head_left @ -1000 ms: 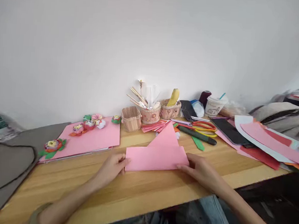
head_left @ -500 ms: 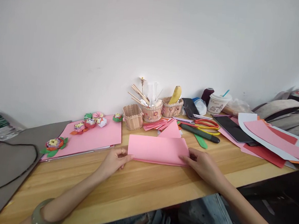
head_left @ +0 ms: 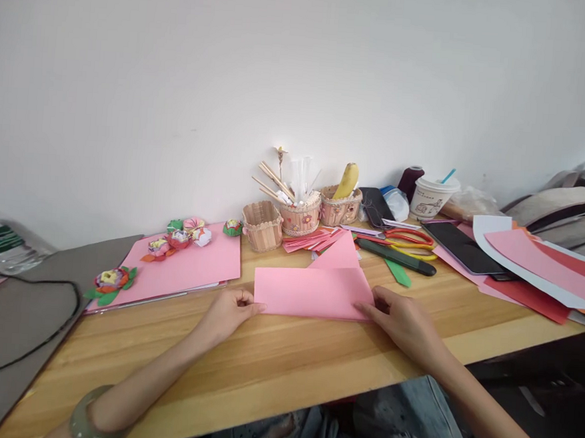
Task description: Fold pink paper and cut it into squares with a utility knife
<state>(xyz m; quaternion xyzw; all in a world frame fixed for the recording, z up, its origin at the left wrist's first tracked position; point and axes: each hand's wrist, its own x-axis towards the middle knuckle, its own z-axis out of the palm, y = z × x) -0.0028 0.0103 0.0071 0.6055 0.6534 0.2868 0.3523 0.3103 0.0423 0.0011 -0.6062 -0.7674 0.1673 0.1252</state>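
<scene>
A folded sheet of pink paper (head_left: 312, 292) lies level in front of me at the near side of the wooden table (head_left: 242, 362). My left hand (head_left: 230, 310) pinches its lower left corner, thumb on top. At the right end, my right hand (head_left: 399, 314) grips the paper's edge between thumb and bent fingers. Just behind the folded sheet are a pointed pink paper piece (head_left: 339, 252) and a pile of red and pink paper strips (head_left: 316, 239). A dark green utility knife (head_left: 397, 256) and scissors (head_left: 411, 237) with red and yellow handles lie beyond my right hand.
Paper flowers (head_left: 110, 280) rest on pink sheets (head_left: 210, 256) at the left. Small wooden baskets (head_left: 263, 227) line the wall, one holding a banana (head_left: 346, 181). Farther right are a lidded cup (head_left: 431, 199), a phone (head_left: 463, 247) and curved paper strips (head_left: 544, 263).
Both hands keep hold of the folded pink paper. Its near edges now lie closer together, looking flatter. The whole view has shifted slightly.
</scene>
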